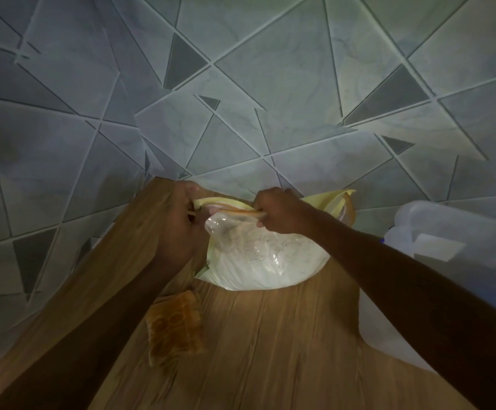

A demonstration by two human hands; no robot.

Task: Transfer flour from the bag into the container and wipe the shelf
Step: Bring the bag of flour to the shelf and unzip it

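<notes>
Head view: left grip point(183, 224) and right grip point(280, 210) are both holding the flour bag point(258, 261) by its mouth.
Each grip's fingers are curling around the bag's yellow rim, while the bag is sitting on the wooden shelf point(270, 335) against the tiled wall point(240, 84). A translucent container point(447, 232) is standing just right of the bag, with the right forearm crossing over part of it. An orange cloth point(175, 327) is lying on the shelf beside the left forearm.
</notes>
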